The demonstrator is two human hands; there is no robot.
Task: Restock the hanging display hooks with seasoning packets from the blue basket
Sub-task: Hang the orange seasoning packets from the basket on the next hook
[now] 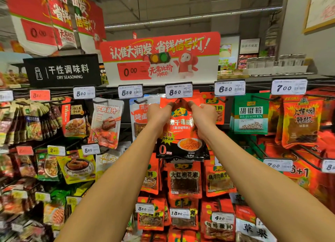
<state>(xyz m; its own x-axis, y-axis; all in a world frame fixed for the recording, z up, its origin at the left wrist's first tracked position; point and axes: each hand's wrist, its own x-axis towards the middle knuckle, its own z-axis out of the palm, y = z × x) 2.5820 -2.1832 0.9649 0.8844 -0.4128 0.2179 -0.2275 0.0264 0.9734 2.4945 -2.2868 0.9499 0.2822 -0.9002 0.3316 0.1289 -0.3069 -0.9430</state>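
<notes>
A red and black seasoning packet (181, 133) hangs upright in front of the top row of hooks, right under the 8.50 price tag (178, 91). My left hand (158, 114) pinches its top left corner and my right hand (204, 115) pinches its top right corner. The packet's top edge is level with the hook, whose tip is hidden behind the tag and my fingers. More red packets sit behind it. The blue basket is out of view.
Neighbouring hooks carry a white packet (137, 118) on the left and green pepper powder packets (251, 114) on the right. Lower rows of red packets (184, 180) hang beneath my arms. A red promotional sign (159, 56) stands above the rack.
</notes>
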